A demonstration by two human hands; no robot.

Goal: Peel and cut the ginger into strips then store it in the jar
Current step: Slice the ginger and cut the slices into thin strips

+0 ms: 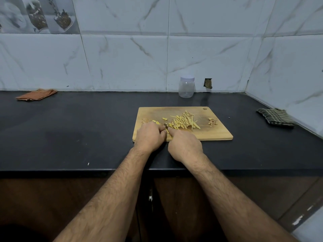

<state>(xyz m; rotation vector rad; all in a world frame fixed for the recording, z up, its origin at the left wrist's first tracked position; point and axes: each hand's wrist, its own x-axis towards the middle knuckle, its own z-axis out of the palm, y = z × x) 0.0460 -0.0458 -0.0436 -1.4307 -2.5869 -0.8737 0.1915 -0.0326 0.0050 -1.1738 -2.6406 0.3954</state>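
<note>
Both hands meet at cutting board (216, 131) near edge: right hand (185, 145) grips knife (166, 126); left hand (149, 135) pins ginger (167, 131), fingertips best tucked back.

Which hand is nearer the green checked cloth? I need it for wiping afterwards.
Right. The right hand is at the wooden board's near edge, well left of the green checked cloth; the left hand is further left.

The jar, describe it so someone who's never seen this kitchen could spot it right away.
Look along the black counter to the tiled back wall. Behind the cutting board stands the jar: the only upright, see-through container there, capped with a pale lid.
</note>
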